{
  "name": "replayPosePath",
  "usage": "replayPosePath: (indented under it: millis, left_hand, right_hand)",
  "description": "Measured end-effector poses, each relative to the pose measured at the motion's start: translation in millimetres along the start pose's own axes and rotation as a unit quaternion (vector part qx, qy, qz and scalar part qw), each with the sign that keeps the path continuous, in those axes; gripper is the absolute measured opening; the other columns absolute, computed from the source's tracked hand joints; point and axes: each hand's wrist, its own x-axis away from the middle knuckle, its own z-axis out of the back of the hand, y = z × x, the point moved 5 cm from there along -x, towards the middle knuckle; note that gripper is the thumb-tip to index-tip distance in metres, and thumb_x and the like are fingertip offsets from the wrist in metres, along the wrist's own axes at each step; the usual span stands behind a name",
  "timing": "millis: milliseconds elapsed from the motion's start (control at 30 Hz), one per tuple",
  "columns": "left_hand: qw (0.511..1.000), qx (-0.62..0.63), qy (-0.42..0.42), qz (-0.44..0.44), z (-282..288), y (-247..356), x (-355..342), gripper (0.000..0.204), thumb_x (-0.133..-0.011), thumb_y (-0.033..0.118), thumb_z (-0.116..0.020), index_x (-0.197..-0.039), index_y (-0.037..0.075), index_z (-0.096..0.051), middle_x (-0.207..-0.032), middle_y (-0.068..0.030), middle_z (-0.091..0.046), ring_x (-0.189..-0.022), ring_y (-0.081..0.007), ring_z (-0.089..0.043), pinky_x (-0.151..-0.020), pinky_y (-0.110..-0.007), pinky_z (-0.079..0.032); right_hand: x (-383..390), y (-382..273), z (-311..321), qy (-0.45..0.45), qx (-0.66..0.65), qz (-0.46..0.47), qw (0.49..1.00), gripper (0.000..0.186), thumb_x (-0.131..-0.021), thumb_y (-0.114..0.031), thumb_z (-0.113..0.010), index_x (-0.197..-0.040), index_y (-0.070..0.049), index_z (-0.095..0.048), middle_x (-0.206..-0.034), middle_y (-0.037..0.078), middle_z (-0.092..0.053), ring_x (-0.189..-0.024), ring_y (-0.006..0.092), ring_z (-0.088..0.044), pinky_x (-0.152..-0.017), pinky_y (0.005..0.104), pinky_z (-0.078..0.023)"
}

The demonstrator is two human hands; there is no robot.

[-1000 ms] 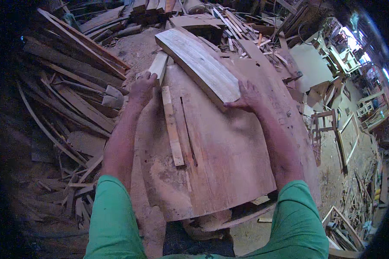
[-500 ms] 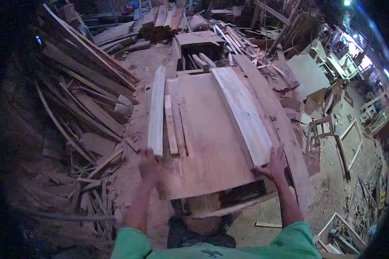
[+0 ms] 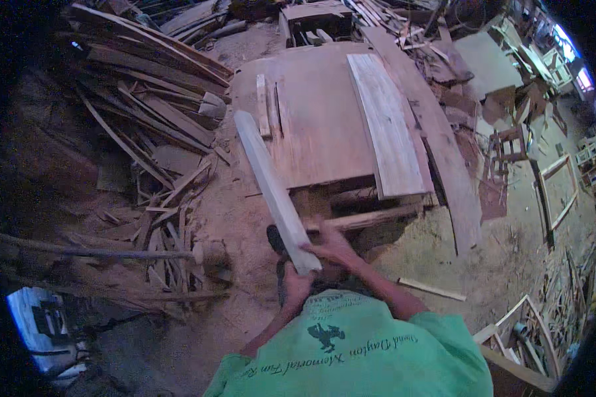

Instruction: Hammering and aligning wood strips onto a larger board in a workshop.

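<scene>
A pale wooden bar (image 3: 269,187) slants forward and left from the person in my remote head view, its far end toward the left edge of the table (image 3: 324,126). The right hand (image 3: 335,246) has its fingers closed on it just above the near end; the left hand (image 3: 298,284) is nearer that end, its fingers too hidden for me to tell their grip.

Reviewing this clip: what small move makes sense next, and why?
Probably sliding the right hand a little farther up the pale wooden bar: it and the left hand are close together near the bar's lower end, while most of its length reaches out beyond them.
</scene>
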Motion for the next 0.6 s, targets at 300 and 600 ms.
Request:
replayPosePath:
  millis: [300, 600]
  left_hand:
    - [0.878, -0.093, -0.466, -0.059, -15.8, 113.6, 53.7, 0.049, -0.093, 0.038, -0.074, -0.123, -0.001, -0.066, -0.118, -0.0137, -0.069, -0.109, -0.0246, -0.065, -0.099, -0.039, -0.050]
    - [0.397, 0.241, -0.772, -0.434, 2.9, 400.5, 204.4, 0.112, -0.071, 0.086, -0.066, -0.133, -0.007, -0.058, -0.140, -0.0249, -0.052, -0.132, -0.0393, -0.052, -0.114, -0.048, -0.038]
  right_hand:
    - [105.4, 124.0, 27.4, -0.004, 0.121, -0.048, 0.991, 0.100, -0.072, -0.040, -0.084, -0.153, -0.005, -0.038, -0.137, 0.027, -0.058, -0.122, 0.0436, -0.060, -0.103, 0.0511, -0.049]
    - [475.2, 268.8, 59.8, 0.112, 0.090, -0.372, 0.917, 0.099, -0.054, -0.033, -0.094, -0.142, -0.008, -0.056, -0.136, 0.019, -0.063, -0.129, 0.0408, -0.056, -0.112, 0.0519, -0.042]
